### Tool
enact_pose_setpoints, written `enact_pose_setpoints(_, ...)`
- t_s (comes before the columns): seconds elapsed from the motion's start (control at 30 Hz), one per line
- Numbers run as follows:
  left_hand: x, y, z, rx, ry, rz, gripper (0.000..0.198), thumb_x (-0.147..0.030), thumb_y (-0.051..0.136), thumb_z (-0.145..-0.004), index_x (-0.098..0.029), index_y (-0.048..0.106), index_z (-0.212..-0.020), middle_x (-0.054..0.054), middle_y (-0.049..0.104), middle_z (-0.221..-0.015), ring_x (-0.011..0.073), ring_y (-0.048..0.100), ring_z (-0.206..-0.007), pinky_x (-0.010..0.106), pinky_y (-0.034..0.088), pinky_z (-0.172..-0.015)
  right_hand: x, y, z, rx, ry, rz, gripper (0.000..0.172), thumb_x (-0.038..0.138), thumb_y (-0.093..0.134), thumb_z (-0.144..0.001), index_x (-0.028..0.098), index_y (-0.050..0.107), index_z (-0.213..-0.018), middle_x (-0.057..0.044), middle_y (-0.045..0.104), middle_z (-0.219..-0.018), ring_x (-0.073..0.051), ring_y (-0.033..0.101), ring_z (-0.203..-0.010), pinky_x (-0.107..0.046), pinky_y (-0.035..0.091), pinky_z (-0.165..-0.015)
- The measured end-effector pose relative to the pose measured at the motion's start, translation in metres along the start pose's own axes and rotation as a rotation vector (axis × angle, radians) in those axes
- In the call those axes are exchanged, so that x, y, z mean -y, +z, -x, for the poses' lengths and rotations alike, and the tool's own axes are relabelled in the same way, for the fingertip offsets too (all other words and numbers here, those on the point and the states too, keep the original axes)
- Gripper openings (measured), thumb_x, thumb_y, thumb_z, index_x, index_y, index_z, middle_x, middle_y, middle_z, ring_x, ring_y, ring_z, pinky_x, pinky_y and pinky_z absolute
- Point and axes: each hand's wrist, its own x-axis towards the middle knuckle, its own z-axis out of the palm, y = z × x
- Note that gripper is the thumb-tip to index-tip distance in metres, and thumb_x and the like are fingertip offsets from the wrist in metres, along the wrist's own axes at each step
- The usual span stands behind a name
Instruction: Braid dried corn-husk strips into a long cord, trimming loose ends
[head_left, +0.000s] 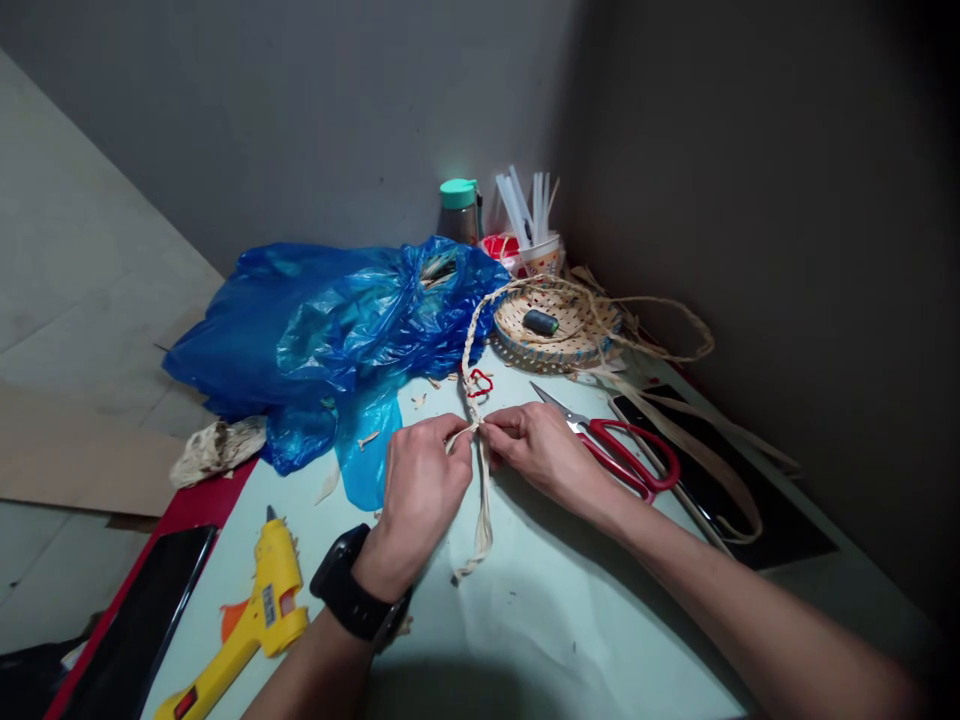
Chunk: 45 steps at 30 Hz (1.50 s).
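A pale braided cord point(468, 345) of dried plant fibre runs from the woven basket toward me, and both hands meet at its near end. My left hand point(429, 468), with a black watch on its wrist, pinches a strand at the braid's left side. From the right, my right hand point(536, 447) pinches the fibre at the same spot. Loose strands point(484, 510) hang below the fingers onto the table. A small loop of red cord point(480, 382) lies against the braid just above. Red-handled scissors point(611, 445) rest beside my right hand, blades partly apart.
A yellow glue gun point(274, 590) lies at the left. Behind it spreads a blue plastic bag point(322, 320). The round woven basket point(555, 350) holds a dark thread spool point(540, 322). A cup of glue sticks point(541, 255) and a green-lidded bottle point(459, 208) stand by the wall.
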Motion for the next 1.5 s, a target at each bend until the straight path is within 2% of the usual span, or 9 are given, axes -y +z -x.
enact_pose_setpoints(0.3, -0.013, 0.023, 0.021, -0.117, 0.247, -0.335, 0.021, -0.008, 0.043, -0.088, -0.014, 0.063, -0.088, 0.006, 0.062, -0.079, 0.0188, 0.06, -0.073, 0.028, 0.04, -0.062, -0.013, 0.005, -0.004, 0.113, -0.032, -0.366, 0.026, 0.023, 0.043, -0.08, 0.017, 0.038, -0.056, 0.004, 0.032, -0.058, -0.009, 0.029, -0.057, -0.024, 0.021, -0.054)
enact_pose_setpoints(0.53, -0.027, 0.022, 0.03, 0.05, 0.159, -0.552, 0.03, 0.002, 0.039, -0.083, -0.01, 0.06, -0.102, 0.01, 0.061, -0.091, 0.022, 0.058, -0.082, 0.033, 0.047, -0.072, -0.016, 0.005, 0.0, 0.204, 0.081, -0.666, 0.025, 0.028, 0.046, -0.082, 0.017, 0.042, -0.059, 0.005, 0.032, -0.057, -0.009, 0.025, -0.055, -0.025, 0.016, -0.051)
enact_pose_setpoints(0.73, -0.032, 0.01, 0.036, 0.19, 0.134, -0.554, 0.031, -0.004, 0.037, -0.087, -0.009, 0.058, -0.11, 0.013, 0.058, -0.1, 0.0235, 0.054, -0.091, 0.039, 0.047, -0.082, -0.009, 0.006, -0.001, 0.164, 0.182, -0.82, 0.027, 0.033, 0.058, -0.074, 0.015, 0.049, -0.056, 0.007, 0.034, -0.051, -0.007, 0.021, -0.05, -0.025, 0.015, -0.049)
enact_pose_setpoints(0.9, -0.028, -0.014, 0.041, 0.317, 0.213, -0.273, 0.039, -0.01, 0.046, -0.085, -0.015, 0.056, -0.123, 0.015, 0.056, -0.117, 0.028, 0.052, -0.104, 0.042, 0.045, -0.088, -0.007, 0.004, -0.002, 0.179, 0.208, -0.838, 0.022, 0.032, 0.059, -0.073, 0.013, 0.055, -0.064, 0.005, 0.039, -0.054, -0.007, 0.025, -0.048, -0.023, 0.017, -0.048)
enact_pose_setpoints(1.03, -0.013, -0.027, 0.024, 0.182, 0.159, 0.171, 0.026, -0.022, 0.043, -0.09, -0.021, 0.068, -0.096, 0.008, 0.062, -0.105, 0.0222, 0.057, -0.098, 0.036, 0.045, -0.09, -0.009, 0.001, -0.001, 0.146, 0.164, -0.757, 0.023, 0.032, 0.056, -0.076, 0.014, 0.054, -0.061, 0.004, 0.043, -0.054, -0.007, 0.03, -0.049, -0.021, 0.022, -0.048)
enact_pose_setpoints(1.1, -0.005, -0.022, 0.009, 0.107, -0.008, 0.362, 0.021, -0.024, 0.047, -0.087, -0.017, 0.066, -0.092, 0.009, 0.064, -0.098, 0.0214, 0.059, -0.092, 0.036, 0.047, -0.085, -0.009, 0.0, 0.0, 0.144, 0.164, -0.692, 0.023, 0.03, 0.054, -0.078, 0.014, 0.053, -0.06, 0.005, 0.041, -0.05, -0.007, 0.029, -0.047, -0.021, 0.022, -0.047)
enact_pose_setpoints(1.27, 0.006, 0.009, -0.013, 0.385, -0.27, 1.084, 0.015, -0.023, 0.058, -0.079, -0.012, 0.058, -0.089, 0.005, 0.062, -0.075, 0.0114, 0.056, -0.063, 0.024, 0.048, -0.063, -0.012, 0.001, -0.002, 0.155, 0.04, -0.638, 0.024, 0.024, 0.046, -0.083, 0.015, 0.05, -0.062, 0.0, 0.056, -0.061, -0.01, 0.046, -0.056, -0.021, 0.034, -0.057)
enact_pose_setpoints(1.4, 0.012, 0.022, -0.013, 0.444, -0.368, 1.222, 0.014, -0.023, 0.061, -0.076, -0.012, 0.053, -0.077, 0.001, 0.054, -0.066, 0.0004, 0.028, -0.042, 0.014, 0.019, -0.039, -0.009, -0.003, -0.004, 0.142, -0.009, -0.333, 0.026, 0.02, 0.044, -0.085, 0.015, 0.051, -0.061, -0.001, 0.057, -0.063, -0.011, 0.049, -0.06, -0.021, 0.033, -0.06)
enact_pose_setpoints(1.5, 0.014, 0.022, -0.012, 0.426, -0.364, 1.193, 0.017, -0.027, 0.063, -0.076, -0.013, 0.054, -0.077, -0.004, 0.045, -0.06, 0.0005, 0.023, -0.041, 0.015, 0.013, -0.038, -0.004, -0.008, -0.001, 0.152, -0.028, -0.112, 0.026, 0.015, 0.041, -0.087, 0.015, 0.055, -0.065, -0.002, 0.06, -0.065, -0.012, 0.051, -0.062, -0.022, 0.033, -0.061)
